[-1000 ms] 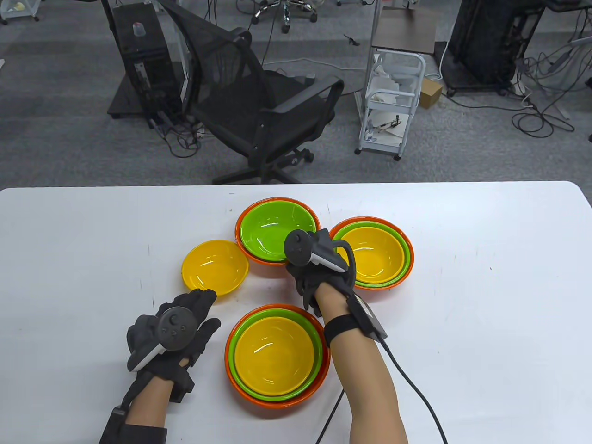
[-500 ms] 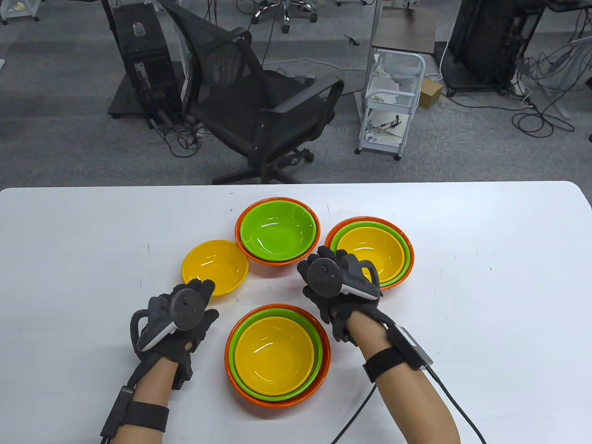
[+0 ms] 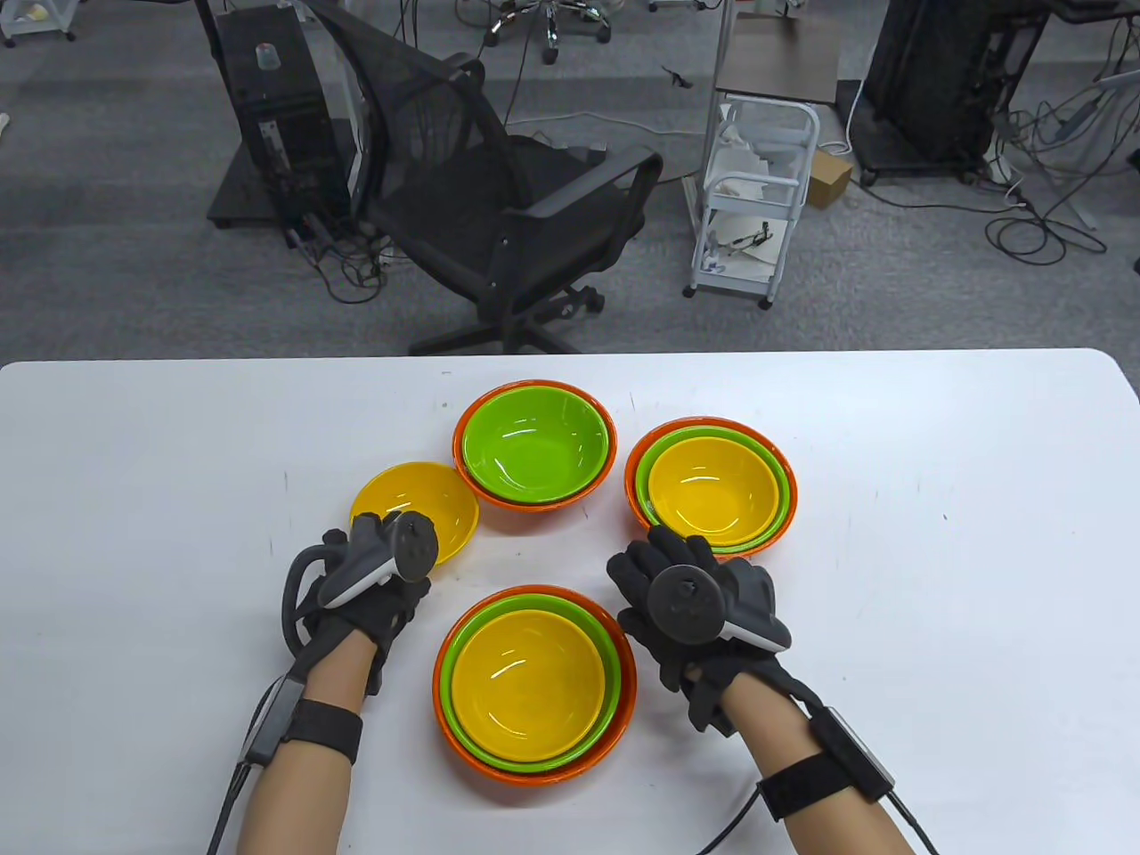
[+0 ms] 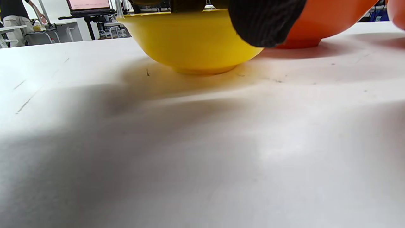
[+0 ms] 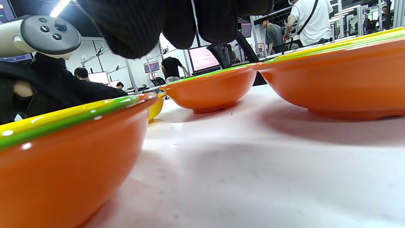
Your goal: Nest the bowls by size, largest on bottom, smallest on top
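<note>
Table view: glossy round plastic bowls are sitting mouth-up on a matte white surface. A lone yellow bowl is sitting left of centre, just beside a green-in-orange pair at the back; a full orange-green-yellow stack is sitting on the right and a second full stack near the front. The left hand in its black knit glove is reaching over the yellow bowl's near rim, the tracker hiding the fingers, so the grip cannot be told here. The right hand is lying flat between the two full stacks, fingers spread, holding nothing. Left wrist view: the yellow bowl is standing upright on its small foot ring, smooth curved wall, one gloved fingertip lying against its outer wall; an orange bowl is just behind. Right wrist view: loosely hanging fingers are showing at the top, with orange walls of three stacks on a scuffed surface.
</note>
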The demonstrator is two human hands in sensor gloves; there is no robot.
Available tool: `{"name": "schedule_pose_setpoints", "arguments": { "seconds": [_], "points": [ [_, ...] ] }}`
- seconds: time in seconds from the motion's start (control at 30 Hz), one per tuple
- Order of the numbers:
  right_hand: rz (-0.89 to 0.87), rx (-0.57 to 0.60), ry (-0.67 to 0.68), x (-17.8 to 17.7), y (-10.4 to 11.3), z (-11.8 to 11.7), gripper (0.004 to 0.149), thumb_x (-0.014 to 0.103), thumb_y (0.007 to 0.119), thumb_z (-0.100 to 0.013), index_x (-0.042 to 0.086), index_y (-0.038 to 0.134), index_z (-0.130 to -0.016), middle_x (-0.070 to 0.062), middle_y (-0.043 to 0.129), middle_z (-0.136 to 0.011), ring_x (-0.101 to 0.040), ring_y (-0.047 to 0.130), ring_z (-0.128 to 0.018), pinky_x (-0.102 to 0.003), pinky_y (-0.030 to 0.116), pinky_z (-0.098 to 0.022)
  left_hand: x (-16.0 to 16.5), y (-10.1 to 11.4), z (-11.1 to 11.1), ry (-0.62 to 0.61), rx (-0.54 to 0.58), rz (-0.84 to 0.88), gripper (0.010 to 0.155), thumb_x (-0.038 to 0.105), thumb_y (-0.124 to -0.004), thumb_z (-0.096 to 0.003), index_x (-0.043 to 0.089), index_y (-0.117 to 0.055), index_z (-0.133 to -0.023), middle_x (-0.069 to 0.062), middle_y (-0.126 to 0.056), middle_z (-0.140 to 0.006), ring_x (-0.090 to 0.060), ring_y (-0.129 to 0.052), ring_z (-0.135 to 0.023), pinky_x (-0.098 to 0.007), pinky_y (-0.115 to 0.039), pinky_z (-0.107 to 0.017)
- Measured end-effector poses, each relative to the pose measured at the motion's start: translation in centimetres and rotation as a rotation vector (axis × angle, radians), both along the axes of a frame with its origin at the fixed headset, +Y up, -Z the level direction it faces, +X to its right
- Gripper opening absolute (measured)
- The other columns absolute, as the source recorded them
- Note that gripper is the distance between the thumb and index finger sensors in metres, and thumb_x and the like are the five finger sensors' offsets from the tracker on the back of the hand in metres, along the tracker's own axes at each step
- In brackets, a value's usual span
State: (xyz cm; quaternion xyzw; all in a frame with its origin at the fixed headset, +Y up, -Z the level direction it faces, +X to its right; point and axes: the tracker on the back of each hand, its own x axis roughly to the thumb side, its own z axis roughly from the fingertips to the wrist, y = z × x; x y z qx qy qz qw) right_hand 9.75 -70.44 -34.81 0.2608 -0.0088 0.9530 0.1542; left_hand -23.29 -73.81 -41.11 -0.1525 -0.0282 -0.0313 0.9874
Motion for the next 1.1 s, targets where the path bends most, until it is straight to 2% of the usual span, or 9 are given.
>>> {"name": "schedule_pose_setpoints", "arguments": {
  "seconds": [0.1, 0.13, 0.3, 0.57, 0.87, 1.0, 1.1],
  "points": [
    [-0.013, -0.010, -0.015, 1.2, -0.2, 0.5, 0.062, 0.032, 0.078, -0.049, 0.010, 0.063, -0.104, -0.021, 0.057, -0.109, -0.051, 0.036, -0.103, -0.070, 0.031, -0.070, 0.1, -0.5, -0.6, 0.020, -0.025, -0.013, 0.069, 0.043, -0.075, -0.0518, 0.036, -0.043, -0.113, 0.001, -0.045, -0.122, -0.035, -0.036, -0.117, -0.064, -0.034, -0.082],
    [-0.019, -0.012, -0.020, 1.6, -0.3, 0.7, 0.062, 0.032, 0.078, -0.049, 0.010, 0.063, -0.104, -0.022, 0.057, -0.109, -0.051, 0.036, -0.103, -0.070, 0.030, -0.070, 0.1, -0.5, -0.7, 0.010, -0.018, -0.011, 0.067, 0.042, -0.075, -0.0517, 0.036, -0.047, -0.112, -0.002, -0.048, -0.121, -0.035, -0.038, -0.117, -0.064, -0.035, -0.082],
    [-0.048, -0.022, -0.038, 3.3, -0.5, 1.4, 0.062, 0.032, 0.078, -0.049, 0.009, 0.063, -0.105, -0.022, 0.056, -0.109, -0.051, 0.035, -0.103, -0.070, 0.030, -0.070, 0.1, -1.1, -1.2, 0.004, -0.003, -0.012, 0.052, 0.039, -0.073, -0.0524, 0.036, -0.069, -0.104, 0.001, -0.072, -0.112, -0.033, -0.055, -0.114, -0.063, -0.037, -0.082],
    [-0.102, -0.030, -0.078, 4.6, -0.6, 1.3, 0.062, 0.032, 0.078, -0.049, 0.009, 0.063, -0.104, -0.022, 0.057, -0.109, -0.051, 0.036, -0.103, -0.070, 0.030, -0.070, 0.1, -0.9, -1.2, -0.017, 0.049, -0.047, 0.049, 0.038, -0.076, -0.0506, 0.035, -0.075, -0.099, 0.001, -0.082, -0.102, -0.032, -0.072, -0.106, -0.065, -0.050, -0.080],
    [-0.145, -0.044, -0.123, 5.9, -0.6, 1.1, 0.061, 0.032, 0.078, -0.049, 0.008, 0.064, -0.104, -0.023, 0.057, -0.109, -0.051, 0.036, -0.103, -0.070, 0.030, -0.070, 0.1, 0.9, -0.9, 0.003, 0.105, -0.017, 0.046, 0.040, -0.079, -0.0487, 0.033, -0.081, -0.094, 0.000, -0.090, -0.091, -0.031, -0.085, -0.093, -0.059, -0.061, -0.077],
    [-0.179, -0.055, -0.152, 6.8, -0.6, 0.8, 0.061, 0.032, 0.078, -0.049, 0.008, 0.064, -0.104, -0.023, 0.057, -0.109, -0.051, 0.036, -0.103, -0.070, 0.030, -0.070, -0.1, 2.0, -0.7, 0.057, 0.164, 0.063, 0.045, 0.040, -0.080, -0.0481, 0.030, -0.083, -0.092, 0.000, -0.093, -0.087, -0.032, -0.088, -0.088, -0.059, -0.065, -0.074],
    [-0.196, -0.058, -0.181, 7.8, -0.4, 0.5, 0.061, 0.032, 0.078, -0.049, 0.008, 0.064, -0.104, -0.023, 0.057, -0.109, -0.051, 0.035, -0.103, -0.070, 0.029, -0.070, 0.1, 3.3, -0.5, 0.088, 0.230, 0.057, 0.044, 0.040, -0.080, -0.0480, 0.031, -0.084, -0.091, -0.001, -0.093, -0.087, -0.032, -0.087, -0.088, -0.059, -0.065, -0.074]
  ]
}}
